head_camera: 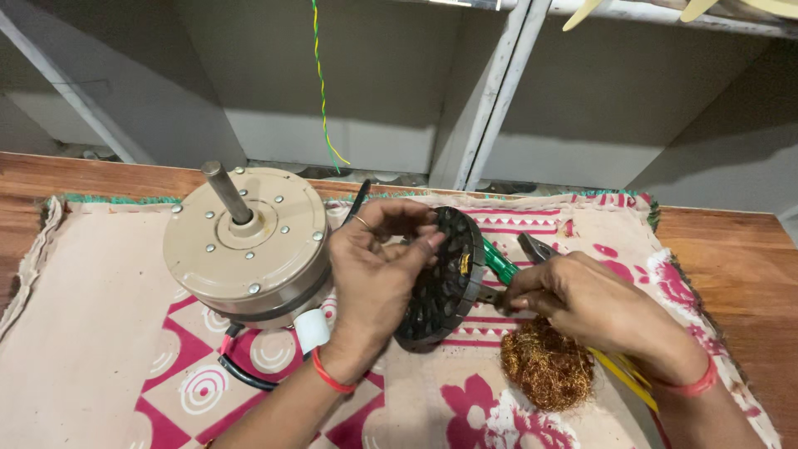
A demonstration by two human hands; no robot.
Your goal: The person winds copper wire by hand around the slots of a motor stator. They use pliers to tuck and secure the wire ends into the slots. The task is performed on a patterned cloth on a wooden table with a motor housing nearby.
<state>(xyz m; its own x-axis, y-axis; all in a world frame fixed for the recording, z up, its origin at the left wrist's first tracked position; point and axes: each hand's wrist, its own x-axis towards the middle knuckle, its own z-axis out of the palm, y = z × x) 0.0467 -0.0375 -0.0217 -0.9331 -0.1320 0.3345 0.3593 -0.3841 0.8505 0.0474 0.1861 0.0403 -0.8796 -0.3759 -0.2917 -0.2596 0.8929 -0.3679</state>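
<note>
1. Black round stator disc (440, 278) stands on edge mid-scene, between both hands, its lower rim on the cloth (100, 333).
2. Left hand (378, 278) is curled around the disc's left and upper rim, fingers pinching the top edge, thumb on the near face; a ring shows on one finger and a red thread band on the wrist.
3. Right hand (582, 303) sits just right of the disc, closed around a pair of pliers (532, 249); the metal jaws point up and far, the yellow handles run out under the wrist toward near right. It wears a red wrist band too.
4. Green-handled tool (499, 262) lies between the disc and the right hand, touching the disc's right edge; how the hand grips it I cannot tell.
5. Disc: dark, matte, slotted grid face, small yellow tag near the rim.
6. Copper wire tangle (544, 366) is a fuzzy, shiny brown clump lying on the cloth just near of the right hand.
7. Beige motor housing (245, 241) is left of the left hand: smooth round metal drum with screws and a steel shaft tilted up-left, black and red wires beneath.
8. Cloth is woven, cream with pink patterns, on a wooden surface (748, 249).
</note>
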